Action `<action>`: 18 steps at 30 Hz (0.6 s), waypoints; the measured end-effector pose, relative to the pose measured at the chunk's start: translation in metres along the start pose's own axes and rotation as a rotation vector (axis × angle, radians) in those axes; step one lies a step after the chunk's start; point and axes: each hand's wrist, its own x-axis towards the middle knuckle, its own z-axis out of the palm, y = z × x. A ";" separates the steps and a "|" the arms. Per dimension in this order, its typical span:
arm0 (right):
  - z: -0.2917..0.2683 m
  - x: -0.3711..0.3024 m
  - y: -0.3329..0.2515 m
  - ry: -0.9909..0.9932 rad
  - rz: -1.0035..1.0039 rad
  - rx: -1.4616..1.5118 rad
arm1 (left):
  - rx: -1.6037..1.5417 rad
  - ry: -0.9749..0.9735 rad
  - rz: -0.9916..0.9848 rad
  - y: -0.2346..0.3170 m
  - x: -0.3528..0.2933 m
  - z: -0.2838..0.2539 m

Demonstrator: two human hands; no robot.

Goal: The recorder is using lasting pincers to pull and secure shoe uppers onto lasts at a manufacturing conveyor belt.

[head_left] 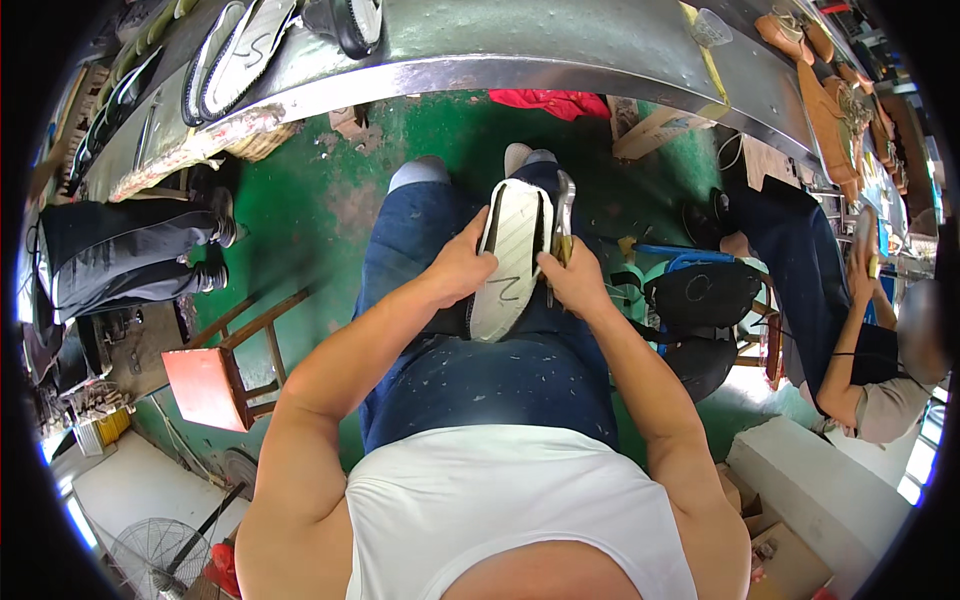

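An unfinished shoe [512, 262] lies bottom up on my lap, its pale insole facing me with a dark handwritten mark near the lower end. Dark upper material shows along its edges. My left hand [463, 265] grips the shoe's left side, thumb pressed on the rim. On the opposite side, my right hand [577, 279] is closed round a shiny metal hand tool [565, 205]; its curved end stands up beside the shoe, and its exact kind is unclear. The right thumb touches the shoe's right edge. The palm hides the tool's lower part.
A metal-topped workbench [450, 75] runs across the front, with more unfinished shoes [245, 60] at its left. Left stands a reddish stool [207, 385]; right, a black bag [710, 293] on a chair. Co-workers sit either side, one with working hands [862, 265]. A fan [160, 555] stands lower left.
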 end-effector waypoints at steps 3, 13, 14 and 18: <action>-0.019 -0.003 -0.001 -0.050 0.000 -0.178 | -0.150 -0.181 -0.087 0.018 -0.010 -0.016; -0.080 -0.060 -0.024 -0.331 -0.180 -0.474 | 0.109 -0.077 -0.003 -0.037 -0.035 -0.004; -0.081 -0.063 -0.026 -0.358 -0.413 -0.586 | 0.121 -0.067 0.020 -0.034 -0.039 -0.001; -0.064 -0.051 -0.050 -0.299 -0.706 -0.778 | 0.162 -0.078 0.125 -0.035 -0.041 0.006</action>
